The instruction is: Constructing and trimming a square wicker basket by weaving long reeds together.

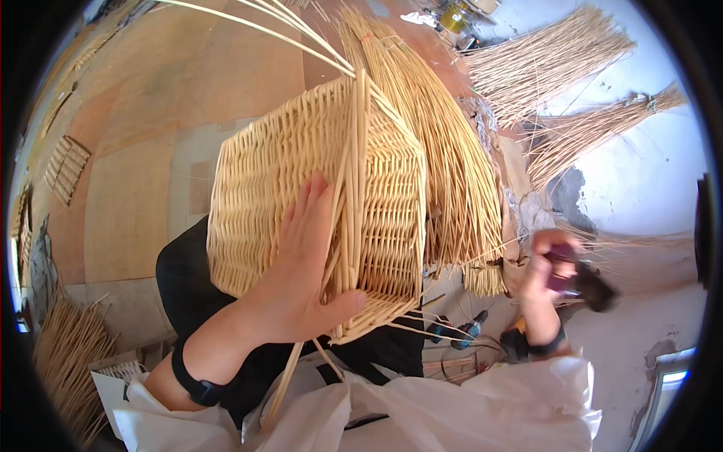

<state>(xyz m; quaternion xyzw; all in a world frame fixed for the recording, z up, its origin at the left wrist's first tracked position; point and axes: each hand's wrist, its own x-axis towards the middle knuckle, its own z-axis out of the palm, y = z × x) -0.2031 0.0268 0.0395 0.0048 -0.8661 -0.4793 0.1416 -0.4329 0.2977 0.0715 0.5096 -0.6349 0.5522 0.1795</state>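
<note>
A pale, box-shaped wicker basket (263, 188) rests tilted on my lap, with its opening to the right. My left hand (301, 264) holds its rim: the fingers lie along the outer wall and the thumb hooks over the edge. Long loose willow rods stick out past the basket's far corner, and shorter ends hang below it. Off to the right, apart from the basket, my right hand (536, 275) grips a dark purple-handled tool (584, 282) that resembles a hammer. Motion smears its black end, so its exact kind is unclear.
A large bundle of rods (437, 151) lies behind the basket. Two more bundles, one of them pale (550, 60), lie at the far right. A blue-and-black power tool (471, 330) is on the floor beside my lap. More rods (71, 361) stand at the near left.
</note>
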